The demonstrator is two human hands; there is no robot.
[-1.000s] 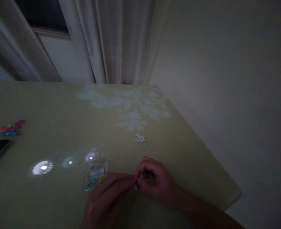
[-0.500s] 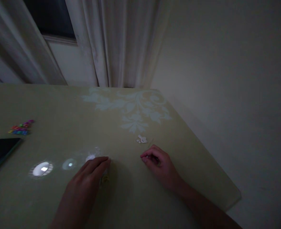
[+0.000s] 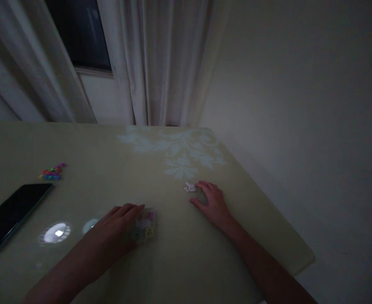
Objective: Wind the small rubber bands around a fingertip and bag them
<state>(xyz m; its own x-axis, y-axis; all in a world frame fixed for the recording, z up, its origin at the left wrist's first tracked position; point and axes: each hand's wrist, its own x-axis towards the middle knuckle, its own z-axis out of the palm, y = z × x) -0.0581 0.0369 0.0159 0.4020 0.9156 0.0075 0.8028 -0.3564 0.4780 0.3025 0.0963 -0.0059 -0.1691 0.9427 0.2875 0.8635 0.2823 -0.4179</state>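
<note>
My left hand [image 3: 114,226] is at the left side of a small clear box [image 3: 150,215], its fingertips on the box's upper left corner; the hand seems to grip that side, though the thumb is mostly hidden. Inside the box show yellow and greenish ring-like bits and something pinkish. To the right, my right hand [image 3: 213,207] is open over the table, thumb and fingers spread apart. Just left of its fingertips lies a small white piece [image 3: 190,187] with a few tiny white bits beside it. Dim light blurs their detail.
A black phone [image 3: 13,213] lies on the left of the pale table [image 3: 179,270]. Behind it is a small heap of colourful pieces [image 3: 51,173]. Curtains [image 3: 160,63] hang beyond the far edge, and a wall [image 3: 293,105] runs along the right.
My right hand has gone from a pinch to open fingers and moved forward, closer to the white pieces. My left hand has shifted left, baring more of the clear box. The view has tilted slightly.
</note>
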